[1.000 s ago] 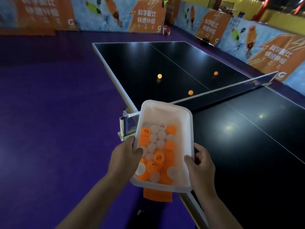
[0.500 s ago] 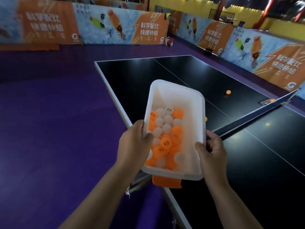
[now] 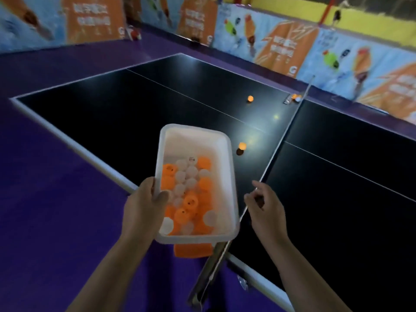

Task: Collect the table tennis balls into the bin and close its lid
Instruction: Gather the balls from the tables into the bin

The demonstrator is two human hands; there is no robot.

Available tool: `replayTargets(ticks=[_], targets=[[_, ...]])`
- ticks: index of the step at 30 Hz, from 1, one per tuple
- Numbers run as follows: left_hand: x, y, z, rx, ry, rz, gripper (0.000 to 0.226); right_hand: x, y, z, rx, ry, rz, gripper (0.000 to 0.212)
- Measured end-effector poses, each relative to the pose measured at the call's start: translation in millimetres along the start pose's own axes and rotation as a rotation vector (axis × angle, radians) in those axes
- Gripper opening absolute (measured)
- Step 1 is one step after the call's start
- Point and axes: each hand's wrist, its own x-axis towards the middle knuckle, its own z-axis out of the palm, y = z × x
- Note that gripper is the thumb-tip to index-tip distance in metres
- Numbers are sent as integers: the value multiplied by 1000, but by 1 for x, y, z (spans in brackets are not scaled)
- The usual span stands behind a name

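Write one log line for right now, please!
left hand: holds bin | right hand: free, near net | bin: open, part full | table: orange balls loose

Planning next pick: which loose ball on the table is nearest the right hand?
The orange ball beside the bin's far right corner; the others lie farther, toward the net's far end.

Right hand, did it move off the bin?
Yes. The right hand left the bin and moved right, to the net. The left hand holds the bin.

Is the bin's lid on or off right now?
Off: the bin is open-topped, balls visible inside; left hand grips its rim.
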Motion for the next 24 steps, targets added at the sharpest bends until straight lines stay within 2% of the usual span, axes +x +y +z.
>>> replayTargets(ticks=[4,7,14,18,21,24], targets=[[34,-17,1,44,-75,1,6,0,31,-7,-17,150,178,29],[53,-26,10,82,-106,-6,10,10,60,-6,-83,161,296,29],[82,-48,32,177,-193,-126,30,51,122,31,-262,-110,460,42],[96,-52,45,213,-261,-166,33,67,144,50,-303,-244,531,49],[102,-53,53,208,-300,-186,36,71,157,56,-315,-292,527,36],[105,-52,58,162,-331,-201,35,68,167,55,-250,-223,538,18]])
